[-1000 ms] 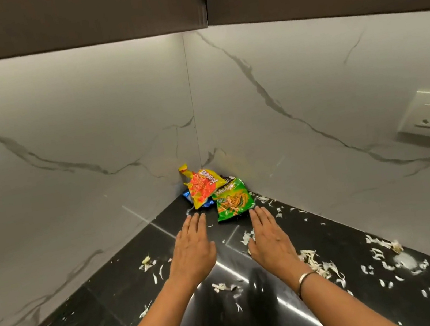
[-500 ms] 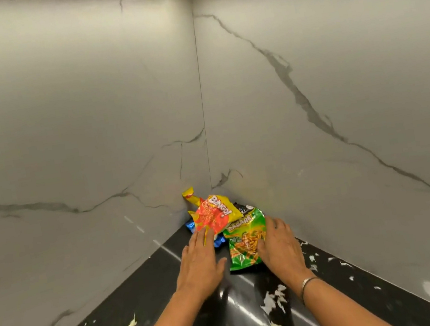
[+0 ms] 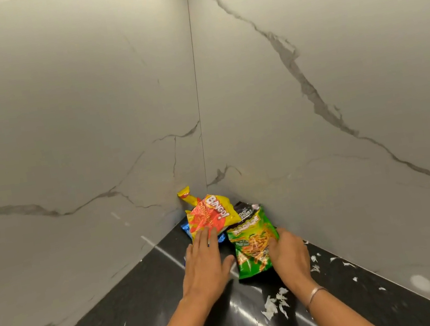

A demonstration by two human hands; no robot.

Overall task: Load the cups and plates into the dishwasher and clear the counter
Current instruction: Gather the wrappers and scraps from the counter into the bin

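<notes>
Grey marble-veined walls (image 3: 74,114) meet at the far corner of a glossy black counter (image 3: 152,310), and the snack packets sit piled in that corner.

Change since half a second ago: both hands have moved further in. The left hand (image 3: 206,268) was just short of the pile; now its straight fingers lie with their tips on the lower edge of the Bingo packet (image 3: 212,214), thumb spread to the side and gripping nothing. The right hand (image 3: 289,255) lay flat beside the green packet (image 3: 251,247); now its fingers bend over that packet's right edge and take hold of it. A second ago both hands were still well short of the pile.

Hidden or unclear: the right fingertips are tucked out of sight at the packet's edge. A blue packet (image 3: 185,228) shows only as a sliver under the Bingo packet, against the left wall. A black packet (image 3: 244,210) is mostly covered by the green one. Both forearms are cut off by the bottom edge of the view.

Writing: "BINGO!" reads clearly in white on the yellow and red packet. The green packet's yellow lettering is blurred and cannot be read; the black packet's white print is too small.

White peel scraps (image 3: 273,305) litter the near counter. A thin metal bangle (image 3: 315,295) circles the right wrist.
</notes>
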